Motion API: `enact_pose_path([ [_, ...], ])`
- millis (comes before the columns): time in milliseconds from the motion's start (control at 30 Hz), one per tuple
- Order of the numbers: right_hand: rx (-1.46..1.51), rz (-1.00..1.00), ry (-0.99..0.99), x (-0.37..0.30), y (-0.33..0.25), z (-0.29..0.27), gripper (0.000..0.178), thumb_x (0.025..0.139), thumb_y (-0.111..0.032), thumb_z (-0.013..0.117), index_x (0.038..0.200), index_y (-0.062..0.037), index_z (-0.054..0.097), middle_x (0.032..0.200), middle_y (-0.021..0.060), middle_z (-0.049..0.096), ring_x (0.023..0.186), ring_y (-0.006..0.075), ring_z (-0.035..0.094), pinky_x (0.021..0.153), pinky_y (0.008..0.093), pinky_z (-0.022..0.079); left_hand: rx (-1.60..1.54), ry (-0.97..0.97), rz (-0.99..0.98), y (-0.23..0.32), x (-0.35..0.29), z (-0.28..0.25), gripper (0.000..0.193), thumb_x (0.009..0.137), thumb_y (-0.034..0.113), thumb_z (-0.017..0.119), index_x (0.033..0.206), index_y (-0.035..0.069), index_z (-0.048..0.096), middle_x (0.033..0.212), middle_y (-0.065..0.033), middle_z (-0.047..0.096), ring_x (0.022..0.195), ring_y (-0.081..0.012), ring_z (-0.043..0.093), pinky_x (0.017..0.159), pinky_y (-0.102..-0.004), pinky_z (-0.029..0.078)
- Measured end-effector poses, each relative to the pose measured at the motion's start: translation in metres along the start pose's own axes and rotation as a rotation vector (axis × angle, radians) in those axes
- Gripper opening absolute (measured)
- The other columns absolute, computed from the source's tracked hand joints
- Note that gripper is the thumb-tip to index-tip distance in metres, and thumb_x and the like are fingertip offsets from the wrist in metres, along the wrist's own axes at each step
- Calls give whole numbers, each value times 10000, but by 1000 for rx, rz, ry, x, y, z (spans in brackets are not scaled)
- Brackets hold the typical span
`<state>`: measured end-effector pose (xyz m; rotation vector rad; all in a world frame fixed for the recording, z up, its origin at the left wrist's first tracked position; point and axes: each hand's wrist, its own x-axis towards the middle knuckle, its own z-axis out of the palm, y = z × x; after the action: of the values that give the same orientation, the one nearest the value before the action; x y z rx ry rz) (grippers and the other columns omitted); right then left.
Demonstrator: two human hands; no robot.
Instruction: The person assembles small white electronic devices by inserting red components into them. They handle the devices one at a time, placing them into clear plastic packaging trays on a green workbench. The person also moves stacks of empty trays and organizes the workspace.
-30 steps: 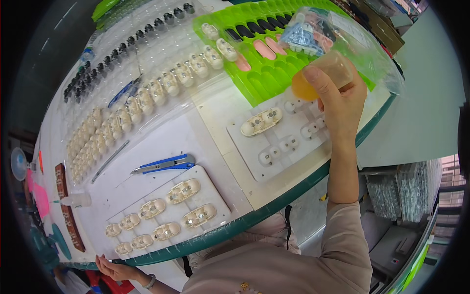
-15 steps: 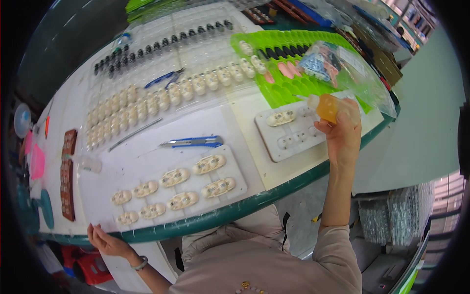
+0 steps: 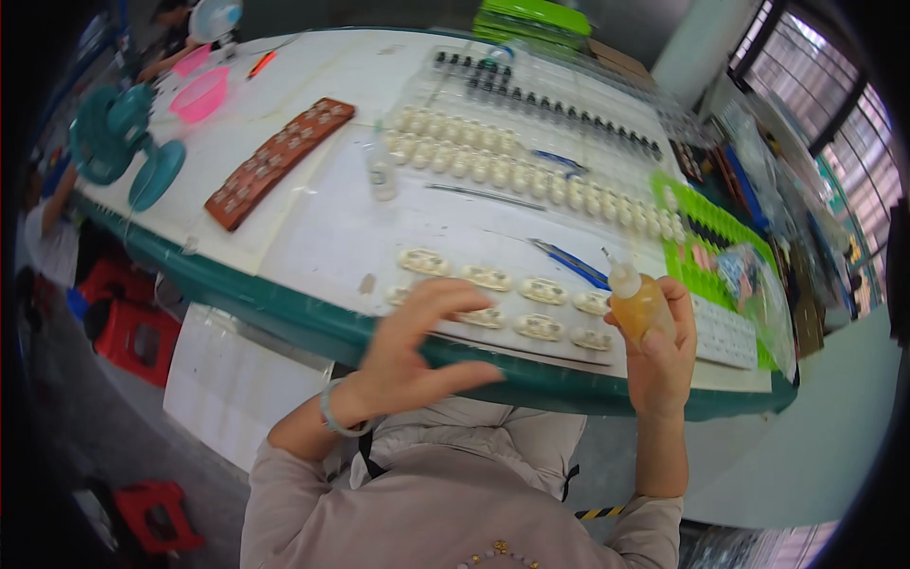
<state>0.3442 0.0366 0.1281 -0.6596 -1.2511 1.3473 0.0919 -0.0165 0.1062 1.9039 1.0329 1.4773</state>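
My right hand (image 3: 665,346) grips a squeeze bottle (image 3: 645,302) of amber liquid, its white cap and thin tip pointing up and to the left. Fingers spread and holding nothing, my left hand (image 3: 417,346) hovers over the table's near edge. It partly covers a white board of cream oval parts (image 3: 542,290) laid out in two rows. Beyond the board lies a blue utility knife (image 3: 574,265), close to the bottle's tip. A second white board (image 3: 724,334) stands behind my right hand.
Trays of cream parts (image 3: 531,178) and black parts (image 3: 569,112) fill the far side. A brown strip (image 3: 280,163), a small transparent bottle (image 3: 381,175) and a thin metal rod (image 3: 485,196) lie nearer. Left are a green fan (image 3: 118,142) and a pink bowl (image 3: 200,95); right, a green tray (image 3: 675,262).
My view has swung left. My left hand has come up from the table edge, fingers spread. My right hand, still holding the squeeze bottle, has moved left, away from the second white board.
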Motion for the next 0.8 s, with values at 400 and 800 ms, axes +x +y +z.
enact_pose_path([
  [400, -1071, -504, -445, 31, 45, 138, 491, 731, -130, 683, 1143, -25, 436, 1136, 177, 497, 1110, 303, 426, 966, 394, 322, -617, 212, -441, -26, -10, -51, 430, 900, 128, 496, 1276, 2, 330, 1169, -117, 500, 1041, -171, 521, 864, -296, 444],
  [800, -1073, -198, -686, 57, 7, 82, 268, 714, -128, 676, 954, -52, 586, 1019, 105, 588, 1006, 269, 505, 889, 354, 345, 482, 30, -205, -156, 68, -172, 445, 694, 204, 740, 1034, 4, 534, 947, -127, 615, 888, -229, 599, 783, -311, 467],
])
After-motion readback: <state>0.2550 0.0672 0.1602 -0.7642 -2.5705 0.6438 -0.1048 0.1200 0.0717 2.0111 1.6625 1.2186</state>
